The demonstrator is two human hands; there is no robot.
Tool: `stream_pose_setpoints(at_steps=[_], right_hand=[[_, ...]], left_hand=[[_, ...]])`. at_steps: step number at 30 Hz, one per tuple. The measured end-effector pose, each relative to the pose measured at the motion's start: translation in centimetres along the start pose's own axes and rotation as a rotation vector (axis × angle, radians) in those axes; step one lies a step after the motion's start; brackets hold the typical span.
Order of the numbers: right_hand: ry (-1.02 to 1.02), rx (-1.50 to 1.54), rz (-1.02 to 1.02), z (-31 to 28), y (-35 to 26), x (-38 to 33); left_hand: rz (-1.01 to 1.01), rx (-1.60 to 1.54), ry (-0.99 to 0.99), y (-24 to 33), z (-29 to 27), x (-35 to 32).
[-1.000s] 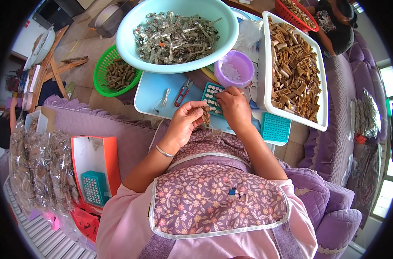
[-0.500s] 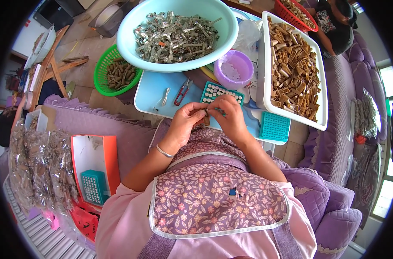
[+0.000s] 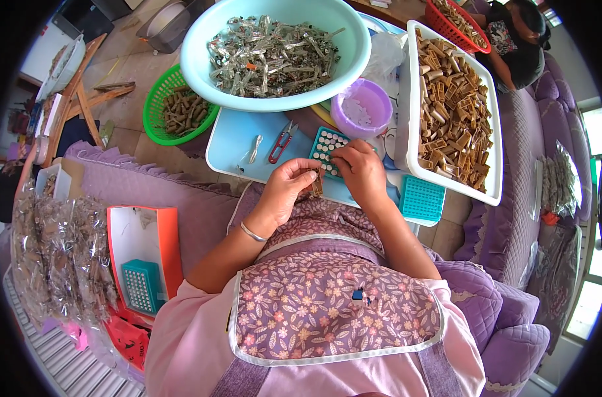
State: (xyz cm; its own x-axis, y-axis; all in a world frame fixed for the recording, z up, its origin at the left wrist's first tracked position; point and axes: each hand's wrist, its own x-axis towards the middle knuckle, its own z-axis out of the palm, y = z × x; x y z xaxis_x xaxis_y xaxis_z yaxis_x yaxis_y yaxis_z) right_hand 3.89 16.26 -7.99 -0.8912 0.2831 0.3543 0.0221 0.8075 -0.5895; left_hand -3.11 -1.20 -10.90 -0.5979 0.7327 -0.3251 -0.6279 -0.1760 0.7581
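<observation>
My left hand (image 3: 284, 192) is closed, pinching a small brown hollow plastic piece (image 3: 316, 185) between thumb and fingers above my lap. To its right, my right hand (image 3: 361, 173) reaches over a teal tray (image 3: 314, 151) holding rows of small white round pieces. Its fingertips are pressed together at the tray's right side; anything between them is hidden. Red-handled thread snips (image 3: 280, 147) and a small bundle of clear-wrapped wire (image 3: 255, 149) lie on the light blue table (image 3: 231, 140) beyond my left hand.
A large pale-blue basin (image 3: 274, 102) of wrapped wire bundles stands at the back. Around it are a green basket (image 3: 150, 119), a purple bowl (image 3: 361, 126) and a white bin (image 3: 412, 99) of brown pieces. A second teal tray (image 3: 422, 198) sits right. Another person (image 3: 512, 43) sits far right.
My right hand has moved away from the brown piece, right and slightly forward, to the tray of white pieces. My left hand keeps holding the brown piece in nearly the same place.
</observation>
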Motion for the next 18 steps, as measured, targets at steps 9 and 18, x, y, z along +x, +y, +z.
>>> stream_pose_setpoints(at_steps=[9,18], right_hand=[[-0.108,-0.142,0.041,0.8,-0.6,0.8],[-0.104,0.38,-0.015,0.0,-1.9,-0.9]], left_hand=[[-0.022,-0.016,0.002,0.2,-0.2,0.0],[0.016,0.063,-0.03,-0.2,-0.2,-0.5]])
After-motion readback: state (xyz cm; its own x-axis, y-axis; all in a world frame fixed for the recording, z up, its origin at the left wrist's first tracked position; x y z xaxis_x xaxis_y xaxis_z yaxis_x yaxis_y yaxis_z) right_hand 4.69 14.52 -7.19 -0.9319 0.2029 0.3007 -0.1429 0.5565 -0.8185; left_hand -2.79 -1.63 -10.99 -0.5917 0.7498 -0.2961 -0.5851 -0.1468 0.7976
